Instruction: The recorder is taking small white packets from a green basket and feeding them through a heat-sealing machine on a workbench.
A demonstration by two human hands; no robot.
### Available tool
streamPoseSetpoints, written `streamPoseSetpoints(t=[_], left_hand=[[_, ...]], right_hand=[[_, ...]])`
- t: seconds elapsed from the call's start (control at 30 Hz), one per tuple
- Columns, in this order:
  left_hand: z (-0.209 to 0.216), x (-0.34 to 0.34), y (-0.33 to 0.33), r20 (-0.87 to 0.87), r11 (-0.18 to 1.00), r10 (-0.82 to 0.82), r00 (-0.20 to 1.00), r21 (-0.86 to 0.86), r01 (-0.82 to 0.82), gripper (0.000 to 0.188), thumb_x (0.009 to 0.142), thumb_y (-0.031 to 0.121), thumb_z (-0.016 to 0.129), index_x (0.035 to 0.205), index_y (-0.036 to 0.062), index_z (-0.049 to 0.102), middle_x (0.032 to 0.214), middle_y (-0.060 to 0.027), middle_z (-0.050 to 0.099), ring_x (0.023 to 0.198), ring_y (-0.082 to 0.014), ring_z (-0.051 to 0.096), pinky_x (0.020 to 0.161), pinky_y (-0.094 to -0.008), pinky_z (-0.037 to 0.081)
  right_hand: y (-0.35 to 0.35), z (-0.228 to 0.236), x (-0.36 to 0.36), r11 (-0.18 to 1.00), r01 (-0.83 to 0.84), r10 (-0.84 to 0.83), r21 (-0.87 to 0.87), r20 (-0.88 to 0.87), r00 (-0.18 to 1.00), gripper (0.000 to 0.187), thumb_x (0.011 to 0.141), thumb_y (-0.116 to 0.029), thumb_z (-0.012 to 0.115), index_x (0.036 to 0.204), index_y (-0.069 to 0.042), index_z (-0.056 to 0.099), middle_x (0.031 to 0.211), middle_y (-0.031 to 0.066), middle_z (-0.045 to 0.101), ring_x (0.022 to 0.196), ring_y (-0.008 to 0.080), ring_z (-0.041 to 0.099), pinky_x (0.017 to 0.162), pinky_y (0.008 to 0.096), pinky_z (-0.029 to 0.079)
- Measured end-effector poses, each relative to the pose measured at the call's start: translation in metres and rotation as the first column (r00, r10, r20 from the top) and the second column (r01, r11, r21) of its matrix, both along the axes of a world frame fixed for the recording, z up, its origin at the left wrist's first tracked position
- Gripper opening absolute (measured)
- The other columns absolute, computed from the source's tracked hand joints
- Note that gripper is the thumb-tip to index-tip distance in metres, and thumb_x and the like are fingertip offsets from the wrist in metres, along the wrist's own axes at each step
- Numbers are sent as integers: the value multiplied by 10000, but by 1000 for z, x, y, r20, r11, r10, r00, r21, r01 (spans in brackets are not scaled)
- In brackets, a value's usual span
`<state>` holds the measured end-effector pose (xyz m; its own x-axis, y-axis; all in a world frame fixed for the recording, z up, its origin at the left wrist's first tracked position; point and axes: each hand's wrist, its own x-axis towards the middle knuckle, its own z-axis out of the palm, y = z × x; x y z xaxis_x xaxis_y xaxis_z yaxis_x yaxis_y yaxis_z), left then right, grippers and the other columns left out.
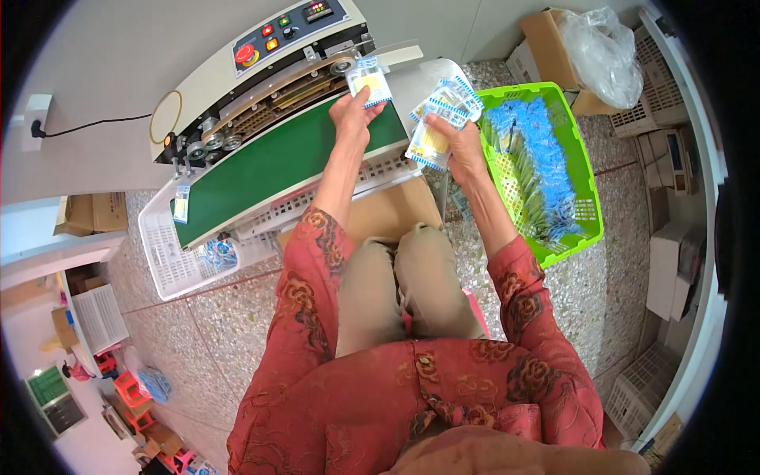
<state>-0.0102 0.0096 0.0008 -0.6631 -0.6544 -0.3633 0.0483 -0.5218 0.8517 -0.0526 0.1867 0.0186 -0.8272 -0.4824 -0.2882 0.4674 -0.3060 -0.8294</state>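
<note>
At the right end of a band sealer, my left hand grips a small clear packet with blue-and-white edges and something pale yellow inside. The packet's upper end is close to the sealer's roller; whether it touches the rollers I cannot tell. My right hand is closed on several similar packets, fanned out over the pale metal tray. Another packet is at the far left end of the green conveyor belt.
A lime-green crate at my right holds rows of blue-edged packets. Under the belt, a white basket has packets in it. A control panel tops the sealer. Behind the crate are a cardboard box and a clear plastic bag.
</note>
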Motion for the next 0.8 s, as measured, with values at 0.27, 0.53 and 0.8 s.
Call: streamPoseSetpoints(t=[0.27,0.53,0.8], left_hand=[[-3,32,-21,-26,966,251,968,73,-248,223,794,76,599,941,-76,528,863,-158,591,690,-233,604,571,-277,529],[33,62,33,90,977,-141,986,175,124,348,803,300,616,934,-7,519,824,-93,597,702,-143,586,570,-218,485],[32,50,65,225,858,-397,890,-252,447,238,753,202,670,853,7,576,730,-38,621,571,-63,561,469,-174,433]], right_hand=[[-14,8,6,990,-120,124,-77,46,991,307,719,-75,669,987,-32,526,899,57,608,791,158,601,710,303,504],[-19,9,7,993,-105,108,-55,43,993,300,736,-101,661,994,-31,525,910,57,605,810,154,597,718,302,501],[-18,-1,-2,993,-11,19,-116,62,998,282,798,-190,610,1017,-45,509,914,48,590,787,150,588,699,310,498]])
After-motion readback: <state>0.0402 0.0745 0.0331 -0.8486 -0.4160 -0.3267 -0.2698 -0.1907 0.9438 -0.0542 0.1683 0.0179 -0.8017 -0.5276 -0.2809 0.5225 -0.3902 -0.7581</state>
